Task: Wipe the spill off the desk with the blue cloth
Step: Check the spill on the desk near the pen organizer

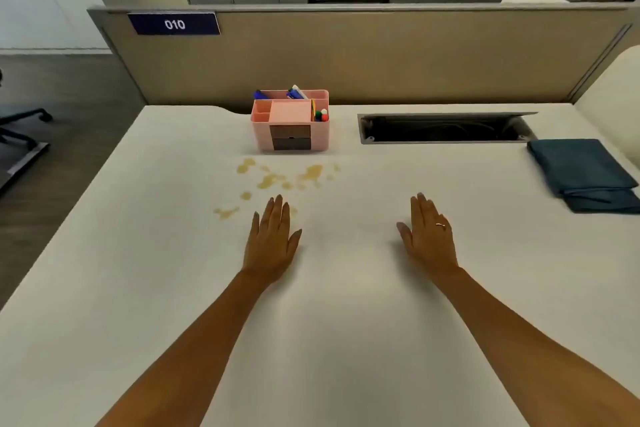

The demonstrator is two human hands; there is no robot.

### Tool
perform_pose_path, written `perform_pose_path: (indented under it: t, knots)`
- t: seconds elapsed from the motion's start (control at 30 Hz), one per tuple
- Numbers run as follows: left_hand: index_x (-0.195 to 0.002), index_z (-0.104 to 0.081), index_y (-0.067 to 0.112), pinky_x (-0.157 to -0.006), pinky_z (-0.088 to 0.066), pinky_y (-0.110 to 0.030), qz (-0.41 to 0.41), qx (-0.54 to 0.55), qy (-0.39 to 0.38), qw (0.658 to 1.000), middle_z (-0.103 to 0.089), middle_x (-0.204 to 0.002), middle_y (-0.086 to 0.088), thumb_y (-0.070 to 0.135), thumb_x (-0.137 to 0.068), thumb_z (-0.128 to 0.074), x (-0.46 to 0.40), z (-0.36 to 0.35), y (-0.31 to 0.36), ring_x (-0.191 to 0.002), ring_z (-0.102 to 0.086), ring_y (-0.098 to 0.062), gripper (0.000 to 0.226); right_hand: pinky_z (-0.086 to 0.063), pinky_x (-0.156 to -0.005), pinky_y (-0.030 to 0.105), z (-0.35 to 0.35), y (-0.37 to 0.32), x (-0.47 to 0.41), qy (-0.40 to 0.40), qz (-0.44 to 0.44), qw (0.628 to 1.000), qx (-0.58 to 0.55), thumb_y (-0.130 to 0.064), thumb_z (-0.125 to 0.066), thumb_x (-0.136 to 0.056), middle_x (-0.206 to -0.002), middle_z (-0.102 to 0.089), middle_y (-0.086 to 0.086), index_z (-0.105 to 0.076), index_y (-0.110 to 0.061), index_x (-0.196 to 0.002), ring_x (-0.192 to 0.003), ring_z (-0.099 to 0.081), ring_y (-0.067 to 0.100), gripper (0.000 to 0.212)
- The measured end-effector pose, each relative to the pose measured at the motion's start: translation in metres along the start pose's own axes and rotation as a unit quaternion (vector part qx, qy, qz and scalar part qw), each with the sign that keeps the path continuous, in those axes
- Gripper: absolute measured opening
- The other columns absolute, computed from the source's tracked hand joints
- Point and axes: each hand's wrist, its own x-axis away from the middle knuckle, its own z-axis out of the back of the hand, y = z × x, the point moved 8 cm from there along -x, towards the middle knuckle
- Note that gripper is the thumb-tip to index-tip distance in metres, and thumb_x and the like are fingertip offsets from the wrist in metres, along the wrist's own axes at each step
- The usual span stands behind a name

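A yellowish-brown spill (277, 180) lies in scattered blotches on the white desk (346, 340), just in front of a pink organiser. The blue cloth (581, 173) sits folded at the desk's far right edge. My left hand (272, 243) lies flat on the desk with straight fingers, its fingertips at the near edge of the spill. My right hand (427, 236) also lies flat and holds nothing, well left of the cloth and to the right of the spill.
A pink desk organiser (291, 121) with pens and small drawers stands behind the spill. An open cable tray slot (443, 130) is set in the desk at the back right. A beige partition (346, 55) closes the far side.
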Motion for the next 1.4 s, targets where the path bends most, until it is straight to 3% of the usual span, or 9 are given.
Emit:
perform_pose_path:
  t: [0.23,0.63,0.77,0.9,0.97,1.07,1.17,1.3,1.4]
  knots:
    - [-0.144,-0.026,0.008,-0.116,-0.014,-0.045,0.035,0.032,-0.022,0.999,-0.016,-0.156,-0.01,0.039,-0.096,-0.021,0.034,-0.032,0.006,-0.144,-0.01,-0.023,0.058,-0.027,-0.11,0.048,-0.033,0.017,0.04,-0.005,-0.042,0.999,-0.028,-0.052,-0.017,-0.09,-0.151,-0.034,0.013,-0.034,-0.005,-0.143,-0.139,-0.03,0.03,0.072]
    - [-0.146,-0.022,0.014,-0.117,-0.009,-0.038,0.042,0.042,-0.03,0.998,-0.018,-0.156,-0.001,0.034,-0.098,-0.023,0.037,-0.034,0.008,-0.144,-0.008,-0.015,0.053,-0.022,-0.112,0.047,-0.039,0.018,0.044,-0.024,-0.04,0.999,-0.017,-0.051,-0.017,-0.091,-0.153,-0.03,0.007,-0.038,-0.009,-0.141,-0.142,-0.025,0.024,0.068]
    - [-0.146,-0.024,0.015,-0.116,-0.008,-0.035,0.038,0.053,-0.011,0.998,-0.019,-0.155,0.002,0.034,-0.098,-0.024,0.037,-0.031,0.008,-0.144,-0.01,-0.013,0.051,-0.026,-0.109,0.049,-0.039,0.017,0.044,-0.02,-0.039,0.999,-0.015,-0.049,-0.02,-0.091,-0.15,-0.035,0.009,-0.042,-0.007,-0.139,-0.139,-0.031,0.028,0.068]
    - [-0.133,-0.049,0.014,-0.109,-0.027,-0.036,0.056,0.074,0.049,0.995,-0.047,-0.142,-0.001,0.027,-0.094,-0.028,0.035,-0.016,0.005,-0.133,-0.039,-0.017,0.045,-0.032,-0.102,0.052,-0.041,0.018,0.042,-0.01,-0.031,0.999,-0.014,-0.045,-0.027,-0.09,-0.142,-0.046,0.013,-0.052,-0.008,-0.13,-0.133,-0.04,0.033,0.061]
    - [-0.121,-0.059,0.012,-0.096,-0.041,-0.037,0.087,0.091,0.104,0.986,-0.061,-0.125,-0.005,0.021,-0.09,-0.033,0.033,-0.003,-0.003,-0.117,-0.056,-0.021,0.041,-0.037,-0.095,0.05,-0.034,0.014,0.035,0.017,-0.016,0.999,-0.046,-0.041,-0.031,-0.089,-0.134,-0.052,0.012,-0.056,-0.011,-0.125,-0.126,-0.046,0.034,0.053]
    - [-0.112,-0.063,0.009,-0.084,-0.047,-0.037,0.123,0.108,0.152,0.975,-0.067,-0.113,-0.008,0.015,-0.085,-0.037,0.03,0.014,-0.022,-0.105,-0.062,-0.025,0.038,-0.038,-0.089,0.046,-0.019,0.007,0.015,0.056,-0.028,0.988,-0.144,-0.028,-0.044,-0.091,-0.125,-0.055,0.006,-0.053,-0.014,-0.123,-0.114,-0.051,0.03,0.036]
    - [-0.11,-0.064,0.007,-0.08,-0.048,-0.038,0.142,0.091,0.17,0.971,-0.067,-0.109,-0.01,0.014,-0.083,-0.037,0.018,0.032,-0.059,-0.102,-0.063,-0.027,0.039,-0.037,-0.093,0.046,-0.009,-0.006,-0.029,0.076,-0.06,0.968,-0.231,-0.016,-0.053,-0.091,-0.125,-0.052,0.006,-0.051,-0.015,-0.125,-0.111,-0.049,0.03,0.034]
    - [-0.111,-0.063,0.007,-0.081,-0.048,-0.041,0.168,0.079,0.164,0.969,-0.065,-0.114,-0.011,0.013,-0.081,-0.037,-0.003,0.05,-0.132,-0.104,-0.061,-0.028,0.04,-0.045,-0.094,0.047,0.005,-0.043,-0.109,0.092,-0.061,0.943,-0.313,-0.015,-0.049,-0.093,-0.119,-0.056,0.013,-0.059,-0.009,-0.117,-0.104,-0.055,0.031,0.026]
    - [-0.113,-0.062,0.005,-0.084,-0.049,-0.045,0.171,0.056,0.136,0.974,-0.063,-0.12,-0.014,0.017,-0.083,-0.035,-0.022,0.053,-0.191,-0.112,-0.058,-0.032,0.042,-0.046,-0.089,0.035,0.014,-0.07,-0.171,0.079,-0.11,0.92,-0.367,-0.013,-0.049,-0.095,-0.113,-0.062,0.017,-0.062,-0.002,-0.113,-0.102,-0.057,0.03,0.024]
